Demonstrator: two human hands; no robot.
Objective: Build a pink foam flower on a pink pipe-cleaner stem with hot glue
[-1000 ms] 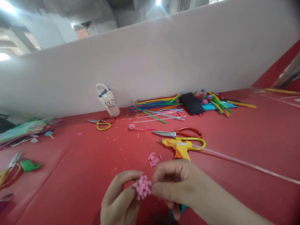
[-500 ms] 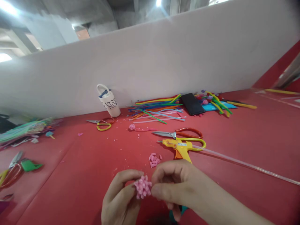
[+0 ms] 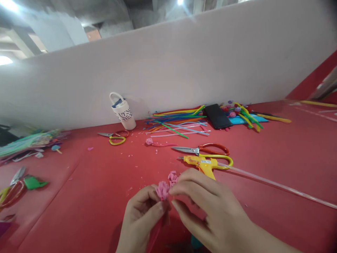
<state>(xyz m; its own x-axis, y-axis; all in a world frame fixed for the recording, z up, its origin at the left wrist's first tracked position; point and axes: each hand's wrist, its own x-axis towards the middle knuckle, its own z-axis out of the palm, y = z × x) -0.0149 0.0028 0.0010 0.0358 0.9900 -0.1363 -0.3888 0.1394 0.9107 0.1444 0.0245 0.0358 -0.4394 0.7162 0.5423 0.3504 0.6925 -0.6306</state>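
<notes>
My left hand [image 3: 143, 214] pinches a pink pipe-cleaner flower [image 3: 162, 190] just below its head, between thumb and fingers. The pink stem hangs down under the palm, partly hidden. Close on the right side of the head is my right hand [image 3: 207, 207], its index fingertip at the petals and its thumb apart below, with nothing visible between them. A small pile of cut pink pieces [image 3: 173, 177] lies just beyond the flower, partly covered by the right fingers. Past the right hand lies a yellow glue gun [image 3: 201, 162] with a long clear glue stick [image 3: 271, 184] in its back.
Scissors with red and yellow handles [image 3: 214, 149] lie behind the glue gun, another pair [image 3: 117, 140] near a white cup [image 3: 124, 116]. A finished pink flower [image 3: 149, 141], coloured pipe cleaners [image 3: 176, 121] and a black phone [image 3: 218, 116] lie along the white partition [image 3: 168, 70].
The flower has tipped from facing me to standing upright, slightly farther forward, and its stem now shows. My right thumb has parted from the index finger.
</notes>
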